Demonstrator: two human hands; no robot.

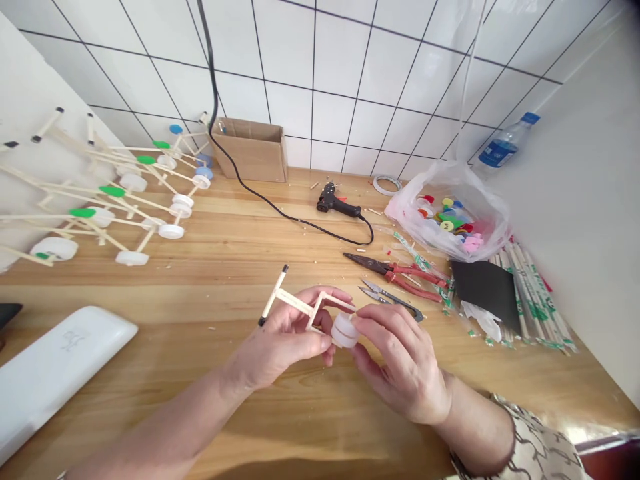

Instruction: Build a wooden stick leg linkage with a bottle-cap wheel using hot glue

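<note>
Between my hands is a small frame of pale wooden sticks [295, 302], with a crossbar at its far left end whose tips are black. My left hand [287, 337] is closed round the stick frame, thumb along its near side. A pair of white bottle caps [344, 329] sits at the frame's right end, stacked face to face with a thin seam between. My right hand [400, 353] pinches the caps from the right with its fingertips. Fingers partly hide where caps and sticks meet.
Similar stick models with cap wheels [145, 220] stand at the left. Behind are a cardboard box [255, 153], glue gun [337, 201] and tape roll [387, 185]. Right lie red-handled pliers [400, 272], thread snips [393, 300], a bag of caps [450, 213] and wrapped chopsticks [540, 293].
</note>
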